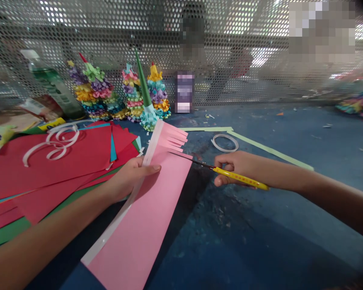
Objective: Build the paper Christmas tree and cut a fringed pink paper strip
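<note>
My left hand (136,177) grips a long pink paper sheet (151,213) by its left edge, thumb on top. A whitish strip runs along that edge, and several slits form a fringe near the far end. In my right hand (232,167) are yellow-handled scissors (238,177), their dark blades reaching over the sheet just below the fringe. The fingers of my right hand are curled around the handles, partly hidden. Beyond the sheet's far end stands a green paper cone (142,82) with a light blue curled fringe at its base.
Red paper sheets (63,157) are stacked at left, with white curled strips (60,141) on top. Several colourful fringed cones (92,86) and a green bottle (54,86) stand behind. A tape roll (225,143) and pale green strips (269,149) lie on the blue table. Perforated metal borders the back.
</note>
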Action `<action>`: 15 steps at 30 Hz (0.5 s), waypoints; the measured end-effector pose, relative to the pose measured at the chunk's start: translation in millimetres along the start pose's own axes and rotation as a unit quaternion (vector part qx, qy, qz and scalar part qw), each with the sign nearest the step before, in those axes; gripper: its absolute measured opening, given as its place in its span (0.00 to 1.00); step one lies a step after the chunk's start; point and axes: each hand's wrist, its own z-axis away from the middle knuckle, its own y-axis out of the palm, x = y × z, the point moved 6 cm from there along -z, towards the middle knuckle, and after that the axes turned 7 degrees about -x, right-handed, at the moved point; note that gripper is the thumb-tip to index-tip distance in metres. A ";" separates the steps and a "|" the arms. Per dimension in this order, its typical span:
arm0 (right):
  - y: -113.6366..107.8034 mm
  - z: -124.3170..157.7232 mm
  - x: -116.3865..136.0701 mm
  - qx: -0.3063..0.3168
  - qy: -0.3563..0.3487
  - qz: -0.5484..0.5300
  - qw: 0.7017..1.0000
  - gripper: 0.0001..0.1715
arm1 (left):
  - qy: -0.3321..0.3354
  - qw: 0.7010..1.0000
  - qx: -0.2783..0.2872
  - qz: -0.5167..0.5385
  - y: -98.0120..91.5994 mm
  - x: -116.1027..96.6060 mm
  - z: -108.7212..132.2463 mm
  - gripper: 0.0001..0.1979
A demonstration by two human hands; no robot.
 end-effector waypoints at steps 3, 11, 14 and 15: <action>3.3 2.7 -1.4 0.016 0.017 -0.025 0.999 0.25 | 0.002 1.000 0.008 0.008 0.8 -0.5 -0.5 0.10; 6.0 3.9 11.6 0.017 -0.088 0.008 0.996 0.23 | 0.003 0.999 0.038 -0.017 1.8 -1.9 4.3 0.08; 8.8 -1.0 13.7 0.008 -0.087 -0.001 0.996 0.24 | 0.005 0.999 0.044 -0.011 2.7 -2.4 4.7 0.08; 9.1 -2.8 13.8 0.003 -0.085 0.000 0.996 0.25 | 0.006 0.999 0.047 -0.007 3.1 -2.4 4.5 0.08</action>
